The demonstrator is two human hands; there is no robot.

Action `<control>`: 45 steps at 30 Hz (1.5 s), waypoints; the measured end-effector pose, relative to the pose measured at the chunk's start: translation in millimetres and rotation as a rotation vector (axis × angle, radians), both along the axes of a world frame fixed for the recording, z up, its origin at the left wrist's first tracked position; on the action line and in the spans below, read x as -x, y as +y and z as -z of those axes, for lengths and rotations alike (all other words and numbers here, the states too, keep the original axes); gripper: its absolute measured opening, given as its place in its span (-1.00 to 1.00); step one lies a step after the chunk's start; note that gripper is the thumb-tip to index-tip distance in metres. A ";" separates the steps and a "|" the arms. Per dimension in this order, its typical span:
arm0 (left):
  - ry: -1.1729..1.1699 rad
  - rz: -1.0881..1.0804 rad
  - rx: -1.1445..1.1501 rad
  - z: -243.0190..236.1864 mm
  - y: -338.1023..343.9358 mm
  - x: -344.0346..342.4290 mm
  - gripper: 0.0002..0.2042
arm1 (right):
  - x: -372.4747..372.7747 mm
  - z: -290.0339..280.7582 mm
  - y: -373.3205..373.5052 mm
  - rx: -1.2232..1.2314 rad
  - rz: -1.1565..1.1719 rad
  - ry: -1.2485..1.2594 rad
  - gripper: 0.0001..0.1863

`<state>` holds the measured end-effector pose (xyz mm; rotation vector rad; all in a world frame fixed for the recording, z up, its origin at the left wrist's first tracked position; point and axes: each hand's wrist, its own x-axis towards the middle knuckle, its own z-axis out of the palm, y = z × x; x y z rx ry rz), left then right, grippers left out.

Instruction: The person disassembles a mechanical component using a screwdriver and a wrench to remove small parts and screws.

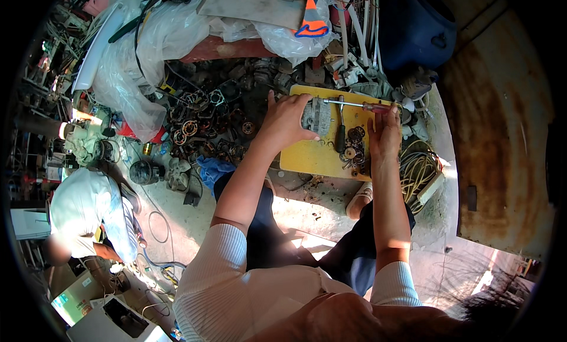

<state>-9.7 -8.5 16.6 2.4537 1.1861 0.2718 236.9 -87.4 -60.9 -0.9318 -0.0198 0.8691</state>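
My left hand [287, 122] is closed around a grey, ribbed metal housing [318, 117], which looks like a motor casing, at the left of a yellow board [300, 159]. In my right hand [385, 134] is a screwdriver with a reddish handle [373, 107]. Its shaft points left, and the tip meets the top of the housing; exactly where it seats is too small to tell. Between my hands lies a second tool with a black handle [340, 140] and a metal shaft. Dark rings and small metal parts [354, 148] are scattered beside it on the board.
Greasy motor parts [192, 120] are heaped left of the board. Coiled cable [418, 168] lies to its right, with a blue barrel [416, 29] behind. Plastic sheeting [127, 76] hangs at the back left. Another person [88, 209] bends over at the far left.
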 end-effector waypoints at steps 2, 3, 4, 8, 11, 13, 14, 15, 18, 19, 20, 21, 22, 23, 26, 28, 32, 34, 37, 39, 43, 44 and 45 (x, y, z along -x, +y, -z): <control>0.006 -0.004 0.007 0.3 0.2 0.7 -0.07 | 7.7 -16.0 -0.2 0.110 0.028 0.021 -0.69; 0.006 -0.002 0.006 0.4 0.4 0.0 -0.07 | 6.8 -14.5 -0.9 0.091 0.029 0.019 -0.69; 0.006 -0.002 0.006 0.5 0.5 -0.5 -0.07 | 5.5 -9.9 -1.3 0.073 0.030 0.016 -0.69; 0.000 0.011 0.009 -2.1 0.5 -4.6 -0.07 | -13.0 24.9 0.2 -0.097 -0.002 -0.063 -0.63; 0.002 0.004 0.011 -1.2 0.9 -1.7 -0.08 | -5.1 10.4 0.1 -0.045 -0.032 -0.042 -0.61; -0.008 0.005 0.009 -0.5 0.6 -0.1 -0.08 | 4.4 -11.2 -0.7 0.040 -0.002 0.002 -0.62; -0.007 0.001 0.009 0.3 0.6 0.9 -0.08 | 7.4 -16.2 -0.6 0.083 0.013 0.024 -0.62; -0.009 0.002 0.008 0.6 0.6 0.5 -0.08 | 6.5 -15.5 -1.0 0.071 0.006 0.025 -0.60; -0.011 0.006 0.006 -0.3 0.6 -0.7 -0.08 | -3.6 1.8 -1.2 0.005 -0.022 0.008 -0.56; -0.011 0.011 0.005 -1.2 0.5 -2.1 -0.08 | -9.8 14.2 -0.7 -0.040 -0.035 -0.012 -0.54; -0.017 0.017 0.003 -1.8 0.5 -3.7 -0.08 | -16.8 26.2 -1.3 -0.084 -0.047 -0.032 -0.53; -0.019 0.016 0.002 -0.9 0.6 -2.9 -0.08 | -15.0 25.4 -0.8 -0.081 -0.048 -0.040 -0.52; -0.022 0.015 0.002 -0.3 0.6 -2.5 -0.08 | -13.4 24.5 -0.5 -0.078 -0.049 -0.048 -0.51; -0.019 0.015 0.002 0.1 0.8 -2.3 -0.08 | -11.9 23.5 -0.3 -0.075 -0.048 -0.056 -0.51; -0.014 0.013 -0.024 4.0 0.8 1.6 -0.06 | 11.4 -22.3 -1.5 0.069 0.001 -0.002 -0.69; -0.021 0.039 -0.087 8.2 1.3 1.2 -0.05 | 7.3 -15.5 -1.2 0.052 0.015 0.011 -0.70; -0.001 0.029 -0.109 11.5 1.5 1.1 -0.01 | 5.1 1.2 2.7 -0.071 0.061 0.023 -0.70; 0.003 0.007 -0.058 2.4 -0.3 -1.8 0.01 | -2.8 12.3 4.5 -0.128 0.029 -0.033 -0.69; 0.044 -0.005 0.042 -6.1 0.6 -4.9 0.02 | -9.2 22.5 5.2 -0.147 0.011 -0.040 -0.66; 0.020 0.001 0.015 -2.5 0.6 -2.0 0.00 | -5.0 17.3 5.1 -0.082 0.010 -0.028 -0.65; -0.036 0.012 -0.083 8.0 0.7 1.8 -0.04 | 7.5 -8.2 0.7 0.032 -0.002 -0.032 -0.66; -0.036 0.000 -0.062 8.5 0.6 1.9 -0.04 | 6.6 -6.6 0.4 0.029 -0.010 -0.033 -0.67; -0.037 -0.006 -0.041 4.2 -0.4 -0.3 -0.05 | 2.6 -0.8 -0.2 0.006 -0.010 -0.035 -0.68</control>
